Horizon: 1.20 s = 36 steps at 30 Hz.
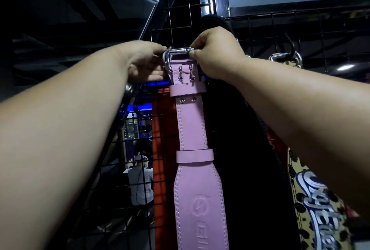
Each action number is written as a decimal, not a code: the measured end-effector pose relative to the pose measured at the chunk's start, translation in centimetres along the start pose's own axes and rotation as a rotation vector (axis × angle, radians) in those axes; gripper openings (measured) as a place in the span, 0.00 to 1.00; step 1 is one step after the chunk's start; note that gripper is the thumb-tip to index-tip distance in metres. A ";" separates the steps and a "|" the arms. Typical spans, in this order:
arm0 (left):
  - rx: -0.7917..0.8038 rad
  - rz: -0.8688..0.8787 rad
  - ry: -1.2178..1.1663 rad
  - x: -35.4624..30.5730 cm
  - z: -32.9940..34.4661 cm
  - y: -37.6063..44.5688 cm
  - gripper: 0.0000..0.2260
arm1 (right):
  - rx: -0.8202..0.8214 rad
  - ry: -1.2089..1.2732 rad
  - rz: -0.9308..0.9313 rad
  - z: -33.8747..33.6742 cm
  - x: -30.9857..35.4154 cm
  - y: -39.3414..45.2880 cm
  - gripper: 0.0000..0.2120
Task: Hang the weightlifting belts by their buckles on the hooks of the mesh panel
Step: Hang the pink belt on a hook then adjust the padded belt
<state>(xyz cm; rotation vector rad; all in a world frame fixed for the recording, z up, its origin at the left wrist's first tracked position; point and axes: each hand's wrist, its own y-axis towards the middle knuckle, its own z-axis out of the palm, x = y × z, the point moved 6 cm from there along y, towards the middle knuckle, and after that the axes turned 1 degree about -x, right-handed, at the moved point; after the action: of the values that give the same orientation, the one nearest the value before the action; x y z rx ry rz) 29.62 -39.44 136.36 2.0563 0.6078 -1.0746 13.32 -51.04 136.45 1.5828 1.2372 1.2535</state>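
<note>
- My two forearms reach up and forward, meeting at the top of a pink belt [197,169].
- My left hand [144,61] holds the left side of the chrome buckle [176,55], fingers curled behind its bent end and thumb by the belt's top edge.
- My right hand [216,53] pinches the right end of the buckle's top bar between fingertips and thumb.
- The buckle sits high against the mesh panel [180,15]; I cannot tell whether it is on a hook, since my hands and the buckle cover that spot.
- The pink belt hangs straight down from the buckle, with two loops across its narrow strap and an embossed logo on the wide part lower down.
- Just behind it, on the right, hangs a black belt [246,149], touching or nearly touching the pink one.
- Further right hangs a leopard belt [312,199] with white lettering, its chrome buckle [284,57] up at the mesh.
- Through the mesh on the left, well beyond, a person [140,185] in a white shirt sits in a dim room with blue lights.
</note>
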 end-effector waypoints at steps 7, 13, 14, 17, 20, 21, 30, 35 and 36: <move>0.123 -0.042 -0.024 0.1 -0.4 0.5 0.16 | 0.047 0.027 -0.018 -0.2 -0.2 0.2 0.06; 0.104 -0.019 -0.041 -0.2 -0.1 0.8 0.14 | 0.076 -0.001 -0.036 0.1 -0.5 0.3 0.06; 0.095 -0.013 -0.025 -0.3 0.0 0.8 0.15 | 0.078 -0.023 -0.038 0.1 -0.5 0.3 0.06; 0.066 0.007 0.016 -0.4 0.1 0.8 0.16 | 0.068 -0.093 -0.048 0.0 -0.4 0.4 0.06; 0.042 0.031 0.019 -0.5 0.2 0.7 0.17 | 0.054 -0.136 -0.061 0.1 -0.3 0.3 0.07; 0.038 0.038 0.014 -0.6 0.3 0.6 0.17 | 0.050 -0.145 -0.064 0.1 -0.3 0.3 0.07; -0.021 0.113 -0.018 -0.5 0.7 0.3 0.18 | 0.006 -0.170 -0.084 0.4 -0.1 0.1 0.07; -0.147 0.237 -0.101 -0.1 0.9 0.5 0.18 | -0.015 -0.188 -0.100 0.7 -0.1 -0.1 0.09; -0.183 0.272 -0.126 0.0 0.9 0.5 0.17 | -0.014 -0.189 -0.100 0.7 -0.1 -0.1 0.09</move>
<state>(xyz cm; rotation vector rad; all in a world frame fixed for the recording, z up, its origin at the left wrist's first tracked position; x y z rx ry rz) 29.55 -40.48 136.20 1.8355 0.3372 -0.9435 13.99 -51.07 136.20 1.5705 1.1690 1.0232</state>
